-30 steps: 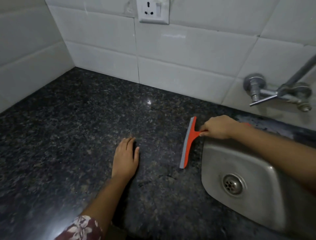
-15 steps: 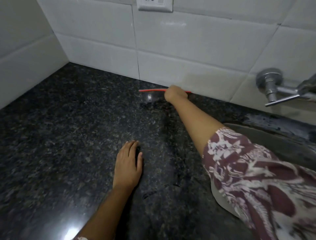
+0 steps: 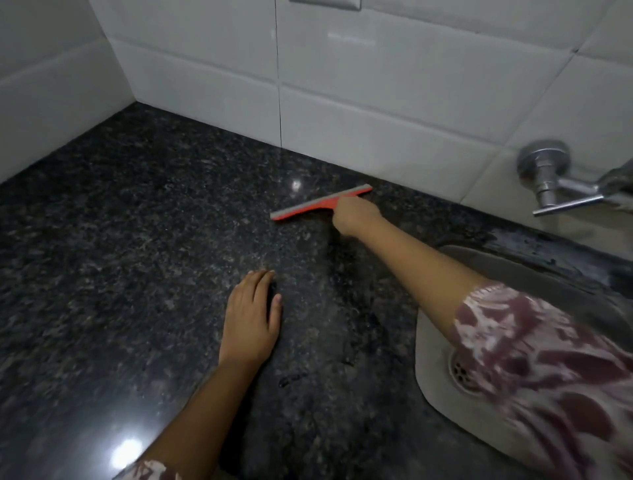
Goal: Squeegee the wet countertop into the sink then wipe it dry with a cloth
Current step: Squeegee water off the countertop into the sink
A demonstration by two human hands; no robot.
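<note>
An orange squeegee [image 3: 308, 206] with a grey rubber blade lies across the dark speckled granite countertop [image 3: 137, 257], a short way out from the back wall. My right hand [image 3: 354, 216] is closed around its handle, arm stretched over the counter. My left hand [image 3: 251, 317] rests flat on the counter nearer to me, fingers together, holding nothing. The steel sink [image 3: 435, 359] is sunk into the counter at the right, its drain partly hidden by my patterned sleeve. No cloth is in view.
White tiled walls [image 3: 359, 102] close off the back and the left corner. A chrome tap [image 3: 561, 185] sticks out of the wall above the sink. A wall socket's lower edge [image 3: 325, 3] shows at the top.
My right hand carried the squeegee from the sink's edge to the back wall, then drew it a little toward me with the blade angled. My left hand stayed put.
</note>
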